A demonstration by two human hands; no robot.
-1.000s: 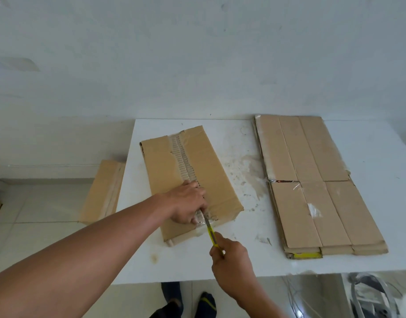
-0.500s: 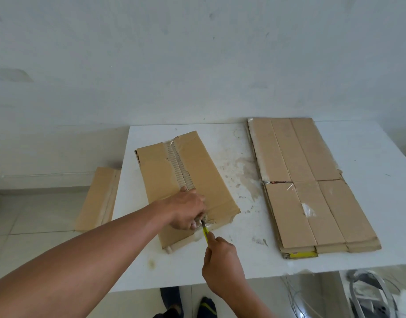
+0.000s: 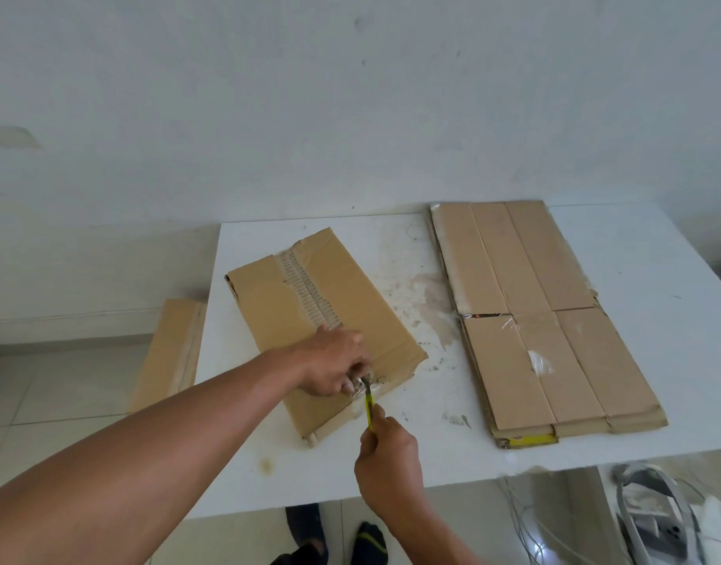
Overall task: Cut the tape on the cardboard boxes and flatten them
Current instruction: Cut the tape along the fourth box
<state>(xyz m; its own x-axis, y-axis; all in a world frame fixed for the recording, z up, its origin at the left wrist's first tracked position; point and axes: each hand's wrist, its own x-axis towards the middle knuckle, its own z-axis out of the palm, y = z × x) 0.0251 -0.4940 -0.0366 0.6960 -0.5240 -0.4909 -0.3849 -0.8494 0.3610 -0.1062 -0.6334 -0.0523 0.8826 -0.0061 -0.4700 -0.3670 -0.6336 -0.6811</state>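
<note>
1. Head view, far left of the frame: a folded piece of cardboard (image 3: 169,356) lies on the tiled floor, just beside the left edge of the white desk (image 3: 656,360).
2. Your left hand (image 3: 334,367) reaches in from the lower left and rests on top of the cardboard box (image 3: 269,303). Its fingers are curled down at the near end of the centre seam. Something pale and crumpled sits under the fingertips, but you cannot tell whether the hand pinches it or only presses on the box.
3. That box lies low and closed on the left half of the desk, turned at an angle. A strip of tape (image 3: 305,291) and torn paper runs along its seam from the far end towards your left hand.
4. Your right hand (image 3: 385,454) comes up from the bottom centre, fingers wrapped tightly round a yellow cutter (image 3: 369,409). The blade end touches the box at the near end of the seam, just beside your left fingers.
5. Below the desk edge, the toes of two dark shoes (image 3: 305,528) show.
6. Right of centre, a stack of flattened boxes (image 3: 534,320) lies on the desk, apart from the box being cut, with scraps of clear tape on top.
7. Lower right, under the desk, there are white cables (image 3: 526,519).
</note>
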